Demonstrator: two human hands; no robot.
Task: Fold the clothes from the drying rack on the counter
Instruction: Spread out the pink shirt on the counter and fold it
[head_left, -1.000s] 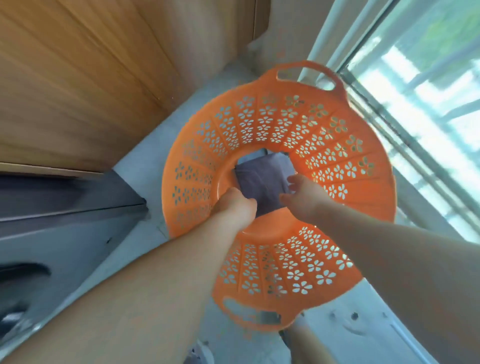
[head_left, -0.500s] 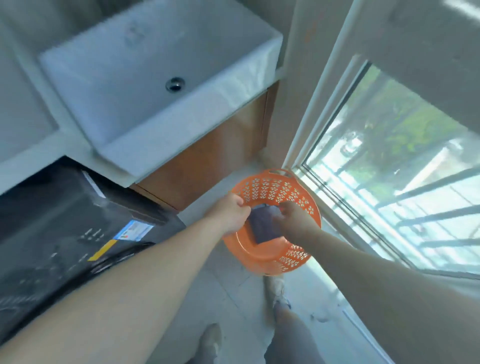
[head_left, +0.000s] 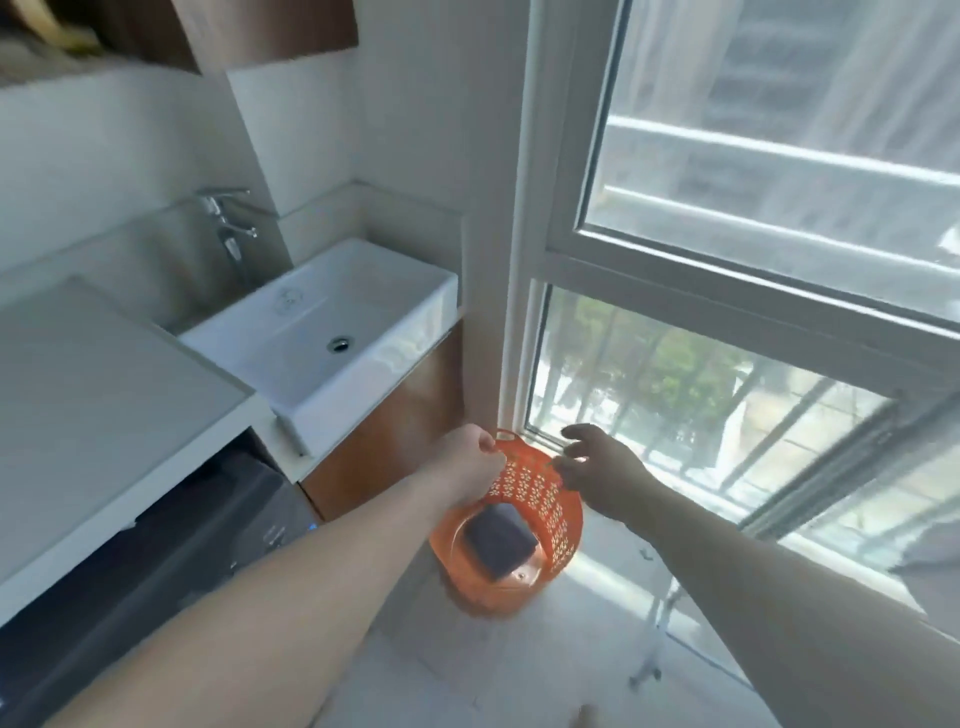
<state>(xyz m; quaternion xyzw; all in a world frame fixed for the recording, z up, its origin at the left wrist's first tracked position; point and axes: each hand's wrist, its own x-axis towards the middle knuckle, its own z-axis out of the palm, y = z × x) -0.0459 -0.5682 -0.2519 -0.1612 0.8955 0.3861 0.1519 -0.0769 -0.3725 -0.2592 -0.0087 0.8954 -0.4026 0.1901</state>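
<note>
- The left hand (head_left: 470, 460) has its fingers curled in toward the palm, thumb and forefinger pinched together beside the far handle of the orange basket (head_left: 540, 506); whether they grip that handle or only overlap it cannot be told.
- The right hand (head_left: 597, 467) is loosely spread, fingers bent and apart, holding nothing. It hovers just to the 3 o'clock side of the basket's far rim, in front of the lower window pane.
- Both bare forearms run in from the 6 o'clock edge, the left from 7 o'clock, the right from 4 o'clock.
- The basket sits on the pale floor at the foot of the window (head_left: 727, 395), between the two hands and below them; its wall is pierced with a flower pattern.
- A folded dark cloth (head_left: 500, 540) lies flat on the basket's bottom, toward its 7 o'clock side.
- At 10 o'clock from the basket stands a white sink (head_left: 395, 332) on a wooden cabinet (head_left: 395, 431), with a chrome tap (head_left: 228, 223) behind it.
- At 9 o'clock the grey counter (head_left: 93, 395) runs beside the sink, with a dark appliance (head_left: 156, 561) under it.
</note>
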